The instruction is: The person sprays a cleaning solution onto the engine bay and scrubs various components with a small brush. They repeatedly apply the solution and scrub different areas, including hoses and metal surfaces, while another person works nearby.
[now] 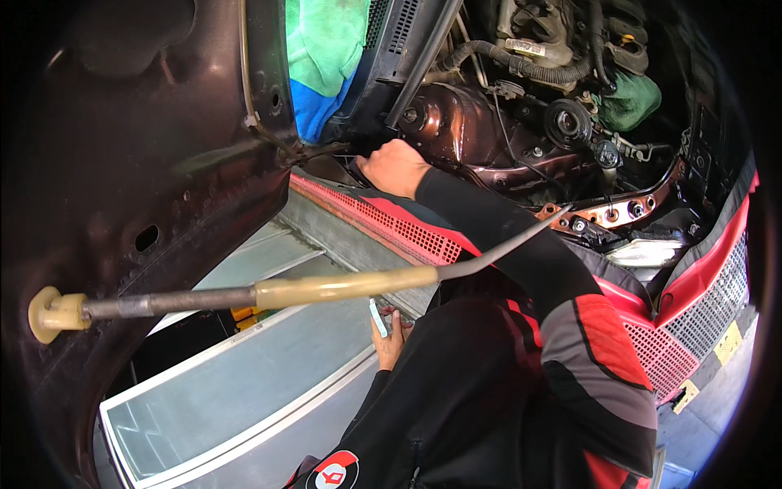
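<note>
My right arm in a black sleeve reaches across the car's fender. My right hand (395, 167) is closed in a fist at the rear corner of the engine bay, close to the hood hinge (314, 152). Whatever its fingers hold is hidden beneath the hand. Lower down, beside my body, my left hand (391, 336) grips a small flat pale-blue thing (377, 316) whose kind I cannot make out. A red and black fender cover (407, 232) with mesh panels lies along the car's side, under my right arm.
The raised hood (163, 187) fills the left side. Its prop rod with a yellowish sleeve (350, 288) slants across in front of me. Green (326, 37) and blue (314, 110) cloths lie near the windshield; another green cloth (631, 102) sits in the engine bay (529, 98).
</note>
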Demonstrator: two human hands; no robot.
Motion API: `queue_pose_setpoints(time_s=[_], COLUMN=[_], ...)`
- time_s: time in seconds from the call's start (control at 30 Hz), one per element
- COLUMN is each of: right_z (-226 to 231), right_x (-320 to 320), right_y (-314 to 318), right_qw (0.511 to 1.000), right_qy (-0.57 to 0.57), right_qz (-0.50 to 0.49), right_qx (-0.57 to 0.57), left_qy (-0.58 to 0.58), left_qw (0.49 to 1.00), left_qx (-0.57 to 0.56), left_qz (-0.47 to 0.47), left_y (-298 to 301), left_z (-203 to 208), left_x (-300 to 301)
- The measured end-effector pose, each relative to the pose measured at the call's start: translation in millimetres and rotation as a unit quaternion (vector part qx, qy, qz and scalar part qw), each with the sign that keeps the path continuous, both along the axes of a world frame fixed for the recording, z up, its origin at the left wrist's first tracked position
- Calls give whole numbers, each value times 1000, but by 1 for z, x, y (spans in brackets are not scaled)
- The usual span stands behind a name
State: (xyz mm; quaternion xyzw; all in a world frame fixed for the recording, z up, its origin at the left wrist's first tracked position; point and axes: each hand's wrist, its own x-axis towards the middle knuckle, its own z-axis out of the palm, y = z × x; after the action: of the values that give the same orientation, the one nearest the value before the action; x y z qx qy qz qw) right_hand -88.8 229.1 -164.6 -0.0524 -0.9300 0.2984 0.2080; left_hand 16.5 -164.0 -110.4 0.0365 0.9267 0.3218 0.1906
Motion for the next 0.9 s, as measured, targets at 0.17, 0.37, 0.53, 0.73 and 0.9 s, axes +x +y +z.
queue_pose_setpoints(time_s=[0.17,0.37,0.53,0.73,0.9], right_z=[16,22,1,-6,21], right_x=[8,52,57,69,96], right_y=[12,42,23,36,35], right_qw=[997,990,994,989,988], right_qy=[-63,-123,-81,-49,-74], right_qz=[27,-21,-30,-137,-126], right_qx=[-17,-63,-74,-29,-46], left_qy=[13,21,22,38,36], left_qw=[999,998,994,989,983], left_qx=[-29,-24,53,73,75], left_qz=[-41,-59,-89,-124,-166], left_y=[2,0,-1,8,19], left_z=[-2,-5,-19,-26,-23], left_x=[-5,-10,-26,-39,-52])
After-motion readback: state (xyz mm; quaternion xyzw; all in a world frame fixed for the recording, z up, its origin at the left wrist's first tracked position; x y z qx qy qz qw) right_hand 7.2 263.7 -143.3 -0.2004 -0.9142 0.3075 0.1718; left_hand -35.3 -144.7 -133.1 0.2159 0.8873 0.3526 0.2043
